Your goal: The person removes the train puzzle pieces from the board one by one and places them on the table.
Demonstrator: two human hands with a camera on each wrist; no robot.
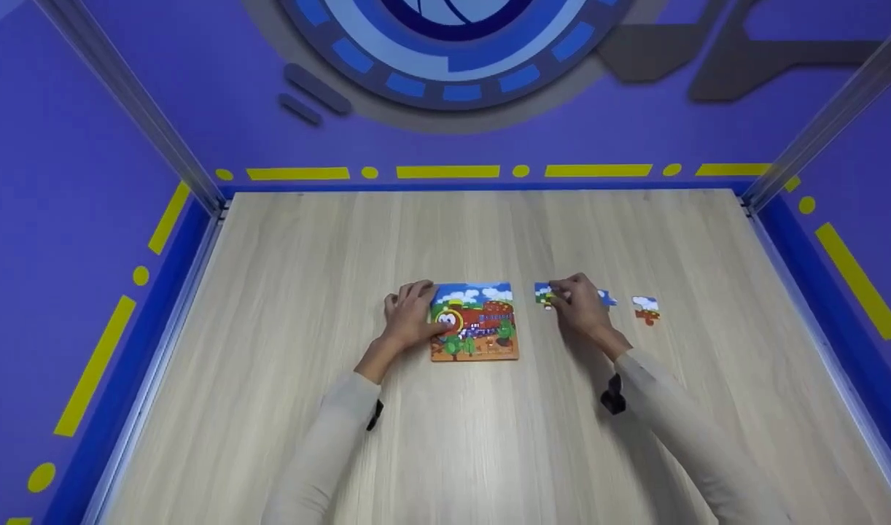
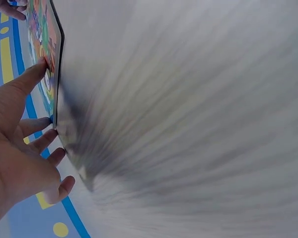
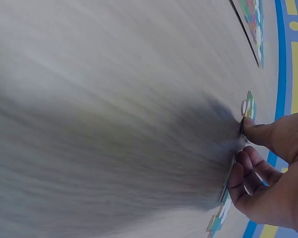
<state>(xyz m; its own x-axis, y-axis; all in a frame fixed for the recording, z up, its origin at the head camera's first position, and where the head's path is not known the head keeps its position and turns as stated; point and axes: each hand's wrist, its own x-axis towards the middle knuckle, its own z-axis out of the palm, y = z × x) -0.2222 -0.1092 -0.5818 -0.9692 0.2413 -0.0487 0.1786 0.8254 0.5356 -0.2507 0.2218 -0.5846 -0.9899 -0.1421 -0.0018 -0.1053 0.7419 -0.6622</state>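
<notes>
My left hand (image 1: pixel 409 313) rests at the left side of a square jigsaw puzzle (image 1: pixel 482 328) with a red cartoon picture. Its thumb lies on the picture, and the other fingers spread along the left edge and the tabletop. To the right of the board, my right hand (image 1: pixel 582 305) pinches a small puzzle piece (image 1: pixel 542 293) with green and blue print between thumb and forefinger. In the right wrist view its remaining fingers (image 3: pixel 237 181) are curled beside another piece (image 3: pixel 218 218). The hand partly covers both pieces.
A loose piece (image 1: pixel 646 309) with clouds and red print lies farther right. Part of a blue-and-white piece (image 1: pixel 607 297) shows behind the right hand. Blue walls with yellow stripes (image 1: pixel 448 172) bound the pale wooden table (image 1: pixel 307 248) at the back and sides.
</notes>
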